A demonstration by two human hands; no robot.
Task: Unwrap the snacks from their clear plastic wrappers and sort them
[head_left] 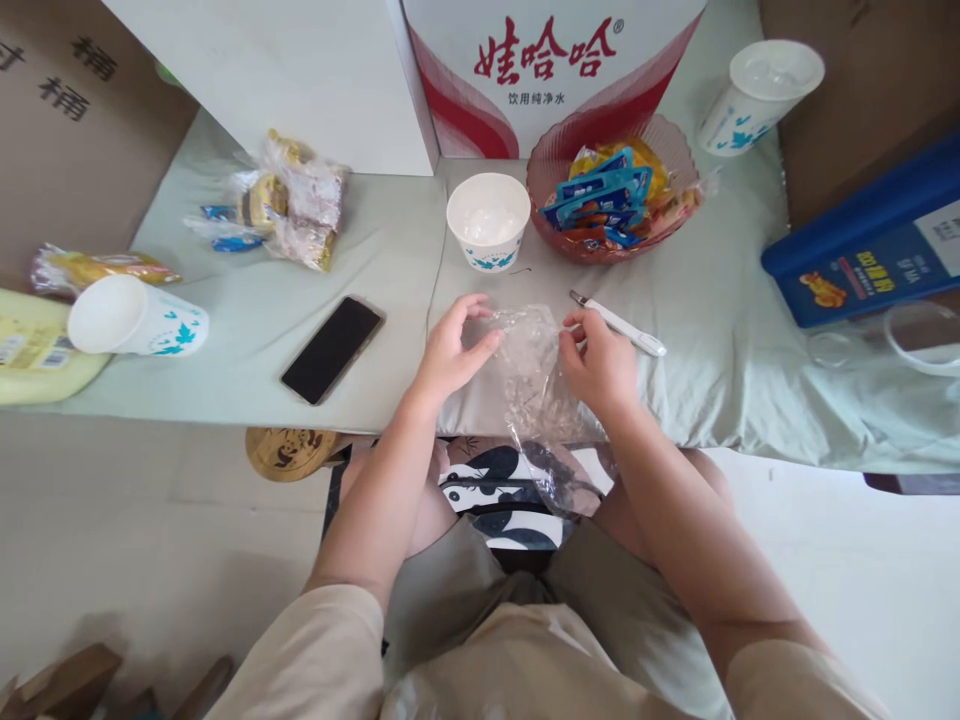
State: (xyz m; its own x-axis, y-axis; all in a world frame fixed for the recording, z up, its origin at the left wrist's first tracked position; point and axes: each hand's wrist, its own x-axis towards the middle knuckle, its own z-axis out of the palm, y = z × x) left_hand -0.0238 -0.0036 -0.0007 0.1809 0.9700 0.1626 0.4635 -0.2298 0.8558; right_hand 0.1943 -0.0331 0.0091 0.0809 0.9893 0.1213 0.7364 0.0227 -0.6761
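Observation:
A crumpled clear plastic bag (534, 375) lies between my hands and hangs over the table's front edge. My left hand (452, 350) is at its left side, thumb and fingers apart, fingertips by the bag's upper corner. On the other side, my right hand (600, 362) has curled fingers pinching the bag's right edge. A white utility knife (622, 325) rests just behind my right hand. Beyond the bag stands a white paper cup (489, 225) with clear plastic inside.
A pink bowl (541, 170) of packaged snacks stands by the water carton (555, 60). To the left are a phone (334, 350), wrapped snacks (285, 205) and a tipped paper cup (142, 318). At right are another cup (757, 95) and a blue box (862, 250).

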